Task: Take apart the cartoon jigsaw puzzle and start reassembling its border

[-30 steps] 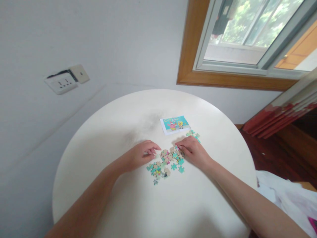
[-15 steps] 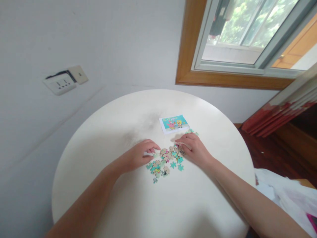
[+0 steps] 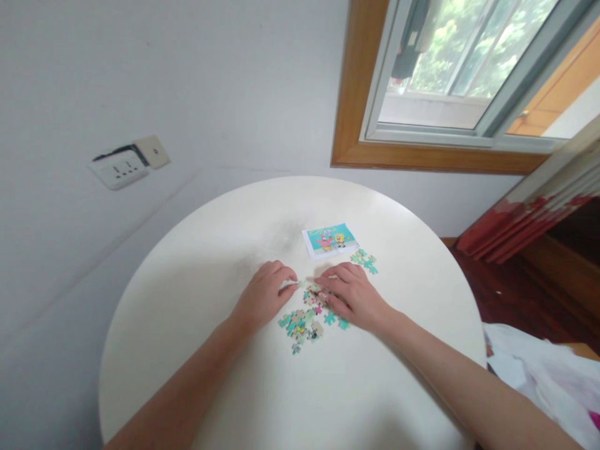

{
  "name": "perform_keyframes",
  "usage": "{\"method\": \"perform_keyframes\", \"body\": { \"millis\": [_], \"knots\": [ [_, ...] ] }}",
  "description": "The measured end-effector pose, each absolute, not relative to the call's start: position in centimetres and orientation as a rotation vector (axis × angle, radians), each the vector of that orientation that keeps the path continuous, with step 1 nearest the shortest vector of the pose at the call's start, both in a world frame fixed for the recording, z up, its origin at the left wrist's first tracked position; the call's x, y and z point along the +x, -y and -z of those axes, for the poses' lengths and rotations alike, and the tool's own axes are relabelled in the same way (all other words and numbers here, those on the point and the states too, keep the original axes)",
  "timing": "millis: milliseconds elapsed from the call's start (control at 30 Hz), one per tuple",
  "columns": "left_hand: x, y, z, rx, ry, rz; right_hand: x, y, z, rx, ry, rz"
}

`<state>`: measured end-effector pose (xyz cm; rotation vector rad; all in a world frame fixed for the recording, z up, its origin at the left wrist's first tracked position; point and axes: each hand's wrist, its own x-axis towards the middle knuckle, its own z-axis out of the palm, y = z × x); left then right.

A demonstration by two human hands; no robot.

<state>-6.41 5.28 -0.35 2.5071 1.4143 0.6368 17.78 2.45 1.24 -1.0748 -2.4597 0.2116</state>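
My left hand (image 3: 269, 294) is closed in a pinch, with a pale green puzzle piece (image 3: 301, 284) at its thumb and index fingertips. My right hand (image 3: 354, 294) lies over the right part of the loose puzzle pieces (image 3: 299, 322), fingers stretched out and thumb apart, touching several of them. Its palm and fingers hide part of the pile. The pieces are turquoise, beige and pink, some overlapping. Beyond the right hand, a small cluster of green pieces (image 3: 364, 259) lies beside a picture card (image 3: 332, 240) with a pink and a yellow cartoon figure.
Everything lies on a round white table (image 3: 154, 325). A wall with a socket (image 3: 120, 169) stands behind it at left, and a wood-framed window (image 3: 435, 156) at right. White plastic bags (image 3: 544, 375) are by the table's right edge, below a red and beige curtain (image 3: 520, 212).
My right hand has moved left over the pile, towards my left hand, uncovering the green cluster. My left hand has shifted slightly, its thumb and index now closer together around the pale piece.
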Motion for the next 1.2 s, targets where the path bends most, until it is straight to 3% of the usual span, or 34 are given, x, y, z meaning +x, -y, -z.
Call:
{"method": "perform_keyframes", "body": {
  "millis": [667, 1000, 1200],
  "knots": [
    [-6.6, -6.0, 1.1, 2.368, -1.369, -0.755, 22.5, -4.2, 0.0, -1.709, 2.307, 0.042],
    [-6.5, -5.7, 0.6, 2.358, -1.363, -0.753, 24.7, -6.8, 1.8, -1.499, 2.054, -0.06],
    [-6.6, -5.7, 0.2, 2.315, -1.333, -0.746, 24.7, -6.5, 1.4, -1.562, 2.031, 0.085]
  ]
}}
